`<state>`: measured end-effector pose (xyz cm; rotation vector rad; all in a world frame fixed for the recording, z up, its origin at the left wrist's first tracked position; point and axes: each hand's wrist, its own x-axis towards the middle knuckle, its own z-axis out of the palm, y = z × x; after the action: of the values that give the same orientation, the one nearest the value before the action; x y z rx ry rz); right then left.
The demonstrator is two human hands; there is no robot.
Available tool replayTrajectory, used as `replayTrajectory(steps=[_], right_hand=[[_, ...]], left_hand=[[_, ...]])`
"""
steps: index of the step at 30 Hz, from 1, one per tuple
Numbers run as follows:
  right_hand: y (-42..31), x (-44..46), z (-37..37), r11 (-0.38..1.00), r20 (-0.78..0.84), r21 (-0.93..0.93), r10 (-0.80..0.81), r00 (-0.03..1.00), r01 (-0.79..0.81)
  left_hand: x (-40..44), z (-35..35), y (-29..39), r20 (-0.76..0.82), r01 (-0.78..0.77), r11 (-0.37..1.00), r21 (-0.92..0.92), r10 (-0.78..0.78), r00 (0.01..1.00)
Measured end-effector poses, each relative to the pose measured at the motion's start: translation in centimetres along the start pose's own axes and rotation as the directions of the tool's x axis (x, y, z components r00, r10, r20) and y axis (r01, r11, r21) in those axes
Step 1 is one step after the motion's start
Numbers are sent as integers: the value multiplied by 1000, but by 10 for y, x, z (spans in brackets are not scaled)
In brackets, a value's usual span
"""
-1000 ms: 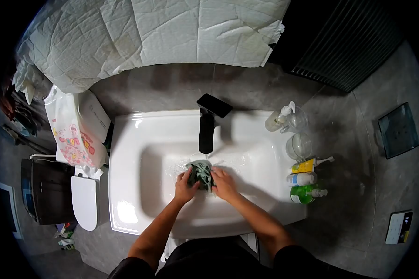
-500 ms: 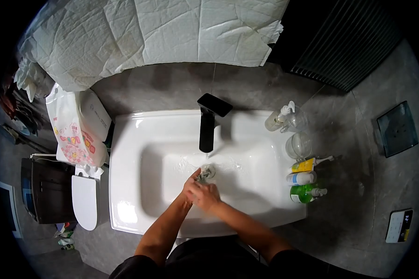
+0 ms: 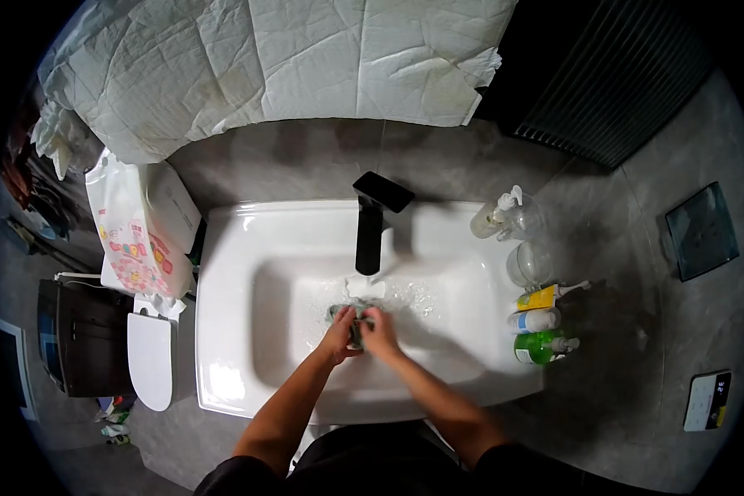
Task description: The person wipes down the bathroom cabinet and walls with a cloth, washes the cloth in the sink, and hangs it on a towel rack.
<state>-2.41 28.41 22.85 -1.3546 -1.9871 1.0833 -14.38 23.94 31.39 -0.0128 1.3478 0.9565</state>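
Observation:
Both hands are low in the white sink (image 3: 225, 331), under the black faucet (image 3: 369, 241), where water is running and splashing. A small wet grey-green cloth (image 3: 355, 335) is bunched between them. On its left side my left hand (image 3: 337, 339) is closed around the cloth. My right hand (image 3: 379, 334) grips it from the right, fingers bent inward. Part of the cloth shows beyond the fingertips, and the rest is hidden by the hands.
Along the sink's right rim stand a clear pump bottle (image 3: 489, 218), a glass (image 3: 529, 263), a yellow tube (image 3: 537, 298), a white bottle (image 3: 535, 320) and a green pump bottle (image 3: 541, 345). A toilet (image 3: 151, 360) is at the left. A quilted white sheet (image 3: 306, 66) hangs behind.
My hands have come apart from a tight clasp and now hold the cloth side by side. More of the cloth shows, and water splashes more widely around it.

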Motion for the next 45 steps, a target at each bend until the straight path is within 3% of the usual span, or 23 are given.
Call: replayTrajectory(steps=[1, 3, 4, 7, 8, 9, 12, 13, 15, 17, 19, 21, 23, 24, 26, 28, 29, 32, 33, 38, 40, 42, 45], right_hand=[[-43, -14, -4, 986, 19, 163, 18, 1000, -21], [-92, -35, -8, 934, -125, 172, -296, 947, 314], [-109, -45, -13, 923, -39, 161, -348, 937, 349], [-126, -55, -22, 894, 169, 43, -446, 879, 446], [-123, -50, -25, 881, 204, -60, -450, 869, 470], [-118, -41, -27, 854, 237, -162, -452, 860, 494], [-74, -10, -21, 886, 152, -272, -345, 926, 374], [-54, 2, -28, 879, 184, -413, -176, 967, 239], [-39, 10, -56, 861, 185, -370, -300, 936, 349], [-45, 12, -77, 860, 104, -375, -333, 937, 347], [-29, 11, -84, 799, -197, -575, -343, 918, 175], [-6, 11, -68, 872, -303, -484, -242, 922, 69], [24, 8, -32, 991, -156, -130, -18, 988, -3], [24, 3, -13, 998, -127, -26, -61, 990, 58], [-40, -14, -13, 956, 72, 290, 11, 997, -32], [-97, -33, -32, 904, 34, 290, -339, 940, 315], [-111, -43, -34, 914, 70, 222, -362, 930, 339], [-113, -43, -39, 898, 137, -34, -430, 893, 438], [-108, -36, -41, 903, 164, -101, -400, 902, 418], [-78, 0, -55, 827, 131, -432, -338, 932, 360], [-56, 12, -64, 824, 151, -510, -197, 969, 247], [-10, 21, -64, 835, -30, -543, -121, 992, 85], [24, 17, -84, 846, -350, -523, -107, 931, -100]], left_hand=[[54, -28, -29, 207, 118, 978, -171, -81, 975], [74, -45, -43, 555, 248, 847, -470, 65, 829], [52, -34, -34, 555, 203, 829, -521, 148, 819], [53, -42, -22, 849, 446, 784, -432, 187, 494], [41, -36, -32, 573, 134, 822, -554, 260, 777], [-6, -10, -19, 205, -178, 881, -439, 291, 935], [35, -29, -40, 319, -60, 906, -418, 208, 925], [33, -27, -39, 300, -49, 949, -313, 148, 942], [24, -24, -30, 236, -17, 996, -88, 37, 971], [21, -25, -27, 10, -55, 997, 59, 54, 998], [15, -34, -25, -181, -155, 969, 191, 190, 965], [10, -43, -20, -93, -126, 984, 128, 138, 986], [10, -39, -15, 58, -65, 998, 19, 64, 996], [22, -37, -21, 156, 64, 972, -226, -29, 987], [30, -31, -21, 350, 69, 922, -380, 74, 934], [65, -36, -35, 526, 176, 842, -510, 143, 838], [44, -32, -22, 696, 252, 844, -474, 184, 694], [64, -35, -38, 562, -37, 826, -562, 415, 715], [66, -30, -39, 581, 23, 792, -610, 428, 692], [39, -7, -26, 306, 87, 931, -354, 28, 952], [38, -6, -28, 226, -36, 956, -292, 106, 968], [5, 0, -5, 12, -69, 998, 1, 69, 998], [-1, -23, -8, -161, -203, 919, 337, 269, 950]])
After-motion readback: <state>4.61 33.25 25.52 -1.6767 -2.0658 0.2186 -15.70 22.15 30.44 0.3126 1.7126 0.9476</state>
